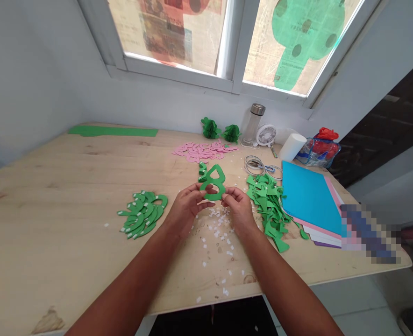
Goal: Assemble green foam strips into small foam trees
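A green cut-out (212,197) with a round opening and a smaller pointed one is held up over the middle of the wooden table. My left hand (188,205) pinches its left edge, and my right hand (238,205) pinches its lower right edge. Just behind it lies a small folded green piece (202,171). To the left, overlapping green cut-outs with white tabs (141,214) form a fanned pile. Green scraps (269,205) are heaped right of my right hand. White paper bits (220,228) are scattered beneath and in front of my hands.
Pink cut-outs (204,150) lie behind my hands, with two green paper figures (210,128) farther back. Tape rings and scissors (255,165), a bottle (253,123), a small fan (266,135) and a white roll (292,147) stand or lie right. Blue sheets (308,196) top stacked paper.
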The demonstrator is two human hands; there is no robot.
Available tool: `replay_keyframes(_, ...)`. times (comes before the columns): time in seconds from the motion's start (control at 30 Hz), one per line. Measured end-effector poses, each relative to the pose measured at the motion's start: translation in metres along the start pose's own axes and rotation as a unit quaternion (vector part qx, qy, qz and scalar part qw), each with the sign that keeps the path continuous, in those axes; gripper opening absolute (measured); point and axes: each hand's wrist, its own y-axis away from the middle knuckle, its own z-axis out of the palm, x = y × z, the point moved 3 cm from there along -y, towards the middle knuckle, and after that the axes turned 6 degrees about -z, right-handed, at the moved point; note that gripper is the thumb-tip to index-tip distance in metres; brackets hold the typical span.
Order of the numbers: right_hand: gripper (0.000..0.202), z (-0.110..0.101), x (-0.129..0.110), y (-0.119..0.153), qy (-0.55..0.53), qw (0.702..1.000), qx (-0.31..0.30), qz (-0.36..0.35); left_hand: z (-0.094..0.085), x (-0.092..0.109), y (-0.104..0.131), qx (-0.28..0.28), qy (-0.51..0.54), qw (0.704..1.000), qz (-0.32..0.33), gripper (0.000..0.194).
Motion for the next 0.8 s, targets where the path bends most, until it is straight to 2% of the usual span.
replay_keyframes(0.1, 0.009, 0.000, 0.000, 0.000, -0.021, 1.000, 0.007, 0.002, -0.003, 0.003, -0.001, -0.027, 0.064, 0.997, -0.032, 0.021)
replay_keyframes(0.17, 0.009, 0.000, 0.000, 0.000, -0.028, 1.000, 0.008, 0.006, -0.004, 0.004, -0.002, -0.026, 0.079, 0.996, -0.038, 0.024)
replay_keyframes(0.3, 0.008, 0.002, 0.001, 0.001, -0.028, 0.999, -0.008, 0.018, -0.003, 0.001, -0.003, 0.006, 0.042, 0.999, -0.026, 0.024)
replay_keyframes(0.47, 0.007, 0.006, -0.001, 0.002, -0.012, 0.999, -0.040, 0.021, 0.001, -0.002, -0.003, -0.015, 0.035, 0.999, -0.016, 0.025)
replay_keyframes(0.8, 0.006, 0.008, 0.001, 0.003, 0.047, 0.997, -0.063, -0.002, -0.003, -0.007, -0.006, 0.022, 0.041, 0.999, -0.006, 0.029)
